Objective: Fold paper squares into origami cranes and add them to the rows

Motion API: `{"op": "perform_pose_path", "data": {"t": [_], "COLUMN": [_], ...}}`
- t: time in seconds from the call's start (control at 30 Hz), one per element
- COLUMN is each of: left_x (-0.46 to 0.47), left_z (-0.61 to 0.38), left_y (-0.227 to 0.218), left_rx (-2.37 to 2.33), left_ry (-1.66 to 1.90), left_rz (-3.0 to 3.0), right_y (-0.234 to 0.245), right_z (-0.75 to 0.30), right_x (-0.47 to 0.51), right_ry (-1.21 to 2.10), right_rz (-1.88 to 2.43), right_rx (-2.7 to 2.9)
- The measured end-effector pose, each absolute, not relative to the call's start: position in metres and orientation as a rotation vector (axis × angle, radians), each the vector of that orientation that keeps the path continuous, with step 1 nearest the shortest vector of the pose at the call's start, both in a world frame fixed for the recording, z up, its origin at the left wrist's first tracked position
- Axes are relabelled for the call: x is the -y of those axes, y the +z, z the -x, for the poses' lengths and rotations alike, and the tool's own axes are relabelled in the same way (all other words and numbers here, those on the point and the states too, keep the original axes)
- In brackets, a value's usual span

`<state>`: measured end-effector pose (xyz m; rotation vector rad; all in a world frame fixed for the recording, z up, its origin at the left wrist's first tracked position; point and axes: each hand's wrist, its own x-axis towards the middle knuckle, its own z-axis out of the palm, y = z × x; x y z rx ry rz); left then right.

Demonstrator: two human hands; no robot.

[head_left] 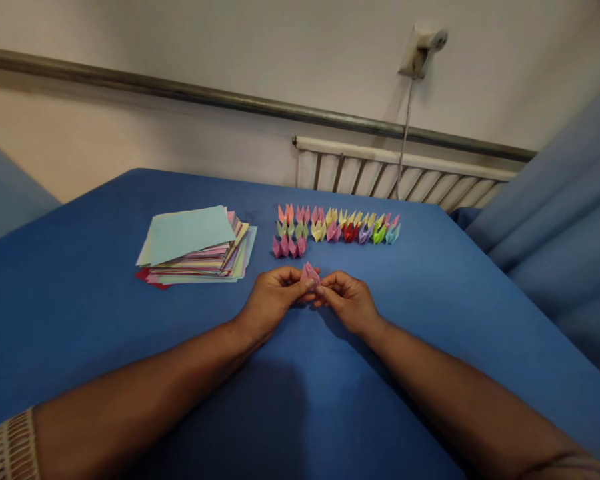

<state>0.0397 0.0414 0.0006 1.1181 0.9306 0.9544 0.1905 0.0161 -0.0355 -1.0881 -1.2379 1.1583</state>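
Both my hands meet at the middle of the blue table (80,320), pinching a small pink folded paper piece (310,273). My left hand (275,298) grips its left side with closed fingers. My right hand (349,301) pinches its right side. Just beyond them stand rows of several small folded paper pieces (336,228) in pink, yellow, red, purple, green and teal. A stack of coloured paper sheets (197,245), topped by a pale teal sheet, lies to the left of the rows.
A white radiator (395,175) stands behind the table's far edge against the wall, with a metal pipe (180,90) running along it. A wall socket with a cable (420,50) hangs above. Blue fabric (565,220) rises at the right.
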Motion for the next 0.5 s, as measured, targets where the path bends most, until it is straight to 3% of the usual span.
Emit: {"op": "perform_pose_path", "data": {"t": [0.27,0.5], "left_x": [-0.046,-0.046], "left_z": [-0.038,-0.036], "left_y": [-0.005,-0.011], "left_rx": [-1.029,-1.011], "left_ry": [0.926,0.909], "left_rz": [-1.455,-1.714], "right_y": [-0.021,-0.016], "right_z": [-0.200,-0.198], "right_x": [-0.011,-0.005], "right_ry": [0.591,0.515], "right_rz": [1.082,1.025], "right_rx": [1.434,1.533]}}
